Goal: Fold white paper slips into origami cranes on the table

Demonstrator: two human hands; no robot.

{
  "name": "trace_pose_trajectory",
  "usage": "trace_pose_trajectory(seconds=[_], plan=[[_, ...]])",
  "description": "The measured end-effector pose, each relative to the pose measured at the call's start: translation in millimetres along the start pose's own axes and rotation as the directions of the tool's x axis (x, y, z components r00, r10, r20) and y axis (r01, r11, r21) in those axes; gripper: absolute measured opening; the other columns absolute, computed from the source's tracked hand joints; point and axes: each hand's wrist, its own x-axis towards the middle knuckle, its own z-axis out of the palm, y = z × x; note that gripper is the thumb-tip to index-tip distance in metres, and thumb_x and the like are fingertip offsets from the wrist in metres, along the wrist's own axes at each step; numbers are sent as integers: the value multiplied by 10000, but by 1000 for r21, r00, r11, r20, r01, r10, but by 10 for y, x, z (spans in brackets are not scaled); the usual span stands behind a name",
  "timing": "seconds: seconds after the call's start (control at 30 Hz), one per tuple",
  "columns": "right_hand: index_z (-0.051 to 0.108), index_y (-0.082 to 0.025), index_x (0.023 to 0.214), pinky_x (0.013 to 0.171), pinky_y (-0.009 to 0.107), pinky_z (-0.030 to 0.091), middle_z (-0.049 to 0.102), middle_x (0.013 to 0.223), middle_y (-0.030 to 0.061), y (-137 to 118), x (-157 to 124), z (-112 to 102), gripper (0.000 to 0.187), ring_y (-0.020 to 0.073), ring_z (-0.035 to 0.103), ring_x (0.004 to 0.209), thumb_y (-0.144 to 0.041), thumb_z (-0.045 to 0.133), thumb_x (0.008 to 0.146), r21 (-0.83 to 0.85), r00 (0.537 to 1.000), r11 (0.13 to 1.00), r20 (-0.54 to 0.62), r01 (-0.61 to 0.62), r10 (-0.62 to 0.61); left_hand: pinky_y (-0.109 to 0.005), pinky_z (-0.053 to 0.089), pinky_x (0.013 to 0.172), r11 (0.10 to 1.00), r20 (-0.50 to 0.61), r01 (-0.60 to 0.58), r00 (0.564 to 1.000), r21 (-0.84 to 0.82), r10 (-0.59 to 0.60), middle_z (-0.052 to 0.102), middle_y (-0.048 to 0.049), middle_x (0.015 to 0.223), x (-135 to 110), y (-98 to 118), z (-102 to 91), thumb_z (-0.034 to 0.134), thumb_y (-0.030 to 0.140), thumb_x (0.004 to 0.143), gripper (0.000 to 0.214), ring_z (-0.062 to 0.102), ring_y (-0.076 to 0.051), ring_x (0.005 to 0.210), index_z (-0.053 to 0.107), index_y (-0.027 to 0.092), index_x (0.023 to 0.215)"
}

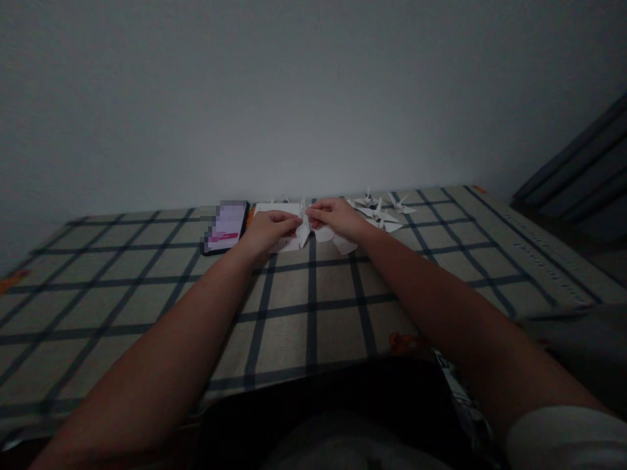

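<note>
Leftmost, an orange patch (14,282) shows at the edge of the checked cloth (289,326) that covers the worktop. Farther right, toward the back, a phone (228,225) lies with its screen lit, partly pixelated, a pink mark low on it. Just beside it is the left hand (269,228), back upward, thumb and forefinger pinching the left side of a folded white crane (304,232). Behind that hand lies a white sheet (277,208), with small white tips (287,198) showing above its far edge. The crane is between the two hands, near the back of the worktop, a narrow point standing up. On its other side the right hand (337,219) has its fingers drawn together, pinching the crane too; which fold they grip is too small to tell. Under the right hand shows more white paper (344,245), its shape partly hidden. Just right of it, several other cranes (379,215) sit close together with their wings out. Farther right, lettering (553,261) runs along the cloth's border, a pale sleeve (563,437) shows low down, and dark folded fabric (582,163) hangs beside the wall (313,98).
</note>
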Motion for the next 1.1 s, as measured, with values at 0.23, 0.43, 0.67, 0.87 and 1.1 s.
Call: trace_pose_trajectory(seconds=[0.23,0.43,0.67,0.87,1.1], plan=[[702,-129,772,658,225,475,684,721,27,23,10,-22,157,102,593,670,-267,678,844,-67,998,998,66,-18,23,-256,478,628,995,-34,-39,999,-91,36,752,-72,786,36,-82,24,833,475,630,408,638,-150,653,788,148,870],[698,-128,788,611,237,414,649,678,17,64,34,-70,235,106,548,628,-345,646,859,-246,994,966,98,77,-55,-256,459,576,1000,81,-12,997,17,11,741,-88,733,29,-95,26,801,501,662,394,620,-155,601,794,141,821],[702,-125,813,656,248,437,675,751,41,71,21,-64,265,116,577,683,-381,650,855,-185,993,980,107,71,-52,-232,394,506,998,-2,-39,999,39,39,717,-57,675,31,-72,2,793,464,667,332,560,-127,538,781,149,769],[696,-118,792,599,246,380,663,727,34,56,13,-101,261,111,536,634,-347,605,881,-376,987,917,127,136,-95,-241,407,519,999,24,-15,1000,36,14,729,-65,715,25,-81,13,810,498,643,381,580,-141,567,790,152,798],[676,-129,784,658,240,467,675,737,35,57,22,-60,260,115,588,683,-374,648,867,-154,991,983,106,102,-86,-251,487,627,976,33,27,999,-218,-21,708,-48,725,17,-26,39,887,454,555,393,612,-133,633,744,149,758]])
